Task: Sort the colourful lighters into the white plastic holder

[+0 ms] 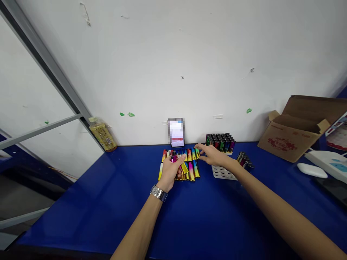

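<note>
The left hand (171, 171) is gripping a few glossy tubes (184, 168) over two rows of similar tubes (192, 171) lying on the blue table (108, 198), while the right hand (213, 155) is holding thumb and forefinger apart at the rows' right end, contact being impossible to tell. Beyond, a phone (176, 133) is standing near the wall (151, 72); rightward, a perforated tray (222, 173) is lying before upright cylinders (221, 142), and an open carton (288, 139) is standing farther out.

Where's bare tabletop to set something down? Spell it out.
Bare: blue tabletop between the bottle and left forearm; also between that and the right forearm, toward the front. Crowded: around the left hand and right hand, with metallic cylinders, phone and perforated tray.
</note>
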`<state>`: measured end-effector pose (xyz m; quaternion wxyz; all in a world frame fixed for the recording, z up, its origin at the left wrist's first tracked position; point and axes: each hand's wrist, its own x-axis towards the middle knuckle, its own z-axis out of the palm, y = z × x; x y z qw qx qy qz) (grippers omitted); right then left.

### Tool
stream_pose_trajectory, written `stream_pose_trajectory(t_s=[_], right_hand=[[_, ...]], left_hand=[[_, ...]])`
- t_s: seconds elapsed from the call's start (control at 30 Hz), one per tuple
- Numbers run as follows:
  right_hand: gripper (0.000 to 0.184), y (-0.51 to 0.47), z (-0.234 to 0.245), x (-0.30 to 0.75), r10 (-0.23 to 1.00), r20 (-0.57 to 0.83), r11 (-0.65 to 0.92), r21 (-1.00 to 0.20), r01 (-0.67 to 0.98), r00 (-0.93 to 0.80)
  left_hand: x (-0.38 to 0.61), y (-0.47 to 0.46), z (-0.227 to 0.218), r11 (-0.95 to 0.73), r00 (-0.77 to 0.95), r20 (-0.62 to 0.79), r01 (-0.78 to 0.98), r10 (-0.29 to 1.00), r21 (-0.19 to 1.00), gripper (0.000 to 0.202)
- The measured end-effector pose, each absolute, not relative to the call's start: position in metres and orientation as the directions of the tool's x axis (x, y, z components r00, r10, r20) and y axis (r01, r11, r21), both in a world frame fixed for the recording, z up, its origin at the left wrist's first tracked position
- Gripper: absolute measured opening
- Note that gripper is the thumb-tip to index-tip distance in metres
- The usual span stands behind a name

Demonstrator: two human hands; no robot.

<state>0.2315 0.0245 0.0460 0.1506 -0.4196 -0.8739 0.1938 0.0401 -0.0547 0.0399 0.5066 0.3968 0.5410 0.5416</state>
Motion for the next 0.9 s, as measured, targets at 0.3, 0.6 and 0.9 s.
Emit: stream_pose_trajectory(t_s=[0.3, 0.6, 0.9], right_hand=[[0.061, -0.037, 0.067, 0.210, 0.577, 0.375, 0.800, -0.438, 0.410, -0.726], [0.059, -0.042, 0.068, 0.225, 0.586, 0.280, 0.782, -0.439, 0.442, -0.760], [0.062, -0.034, 0.056, 0.252, 0.791, 0.138, 0.599, -0.370, 0.710, -0.596]], left_hand=[[0.050, -0.057, 0.040, 0.092, -0.068, -0.100, -0.107, 0.993, 0.990, 0.053], [0.054, -0.059, 0.036, 0.061, 0.059, -0.056, -0.092, 0.997, 0.994, 0.048], [0.052, -0.055, 0.039, 0.088, -0.054, -0.096, -0.140, 0.994, 0.986, 0.050]])
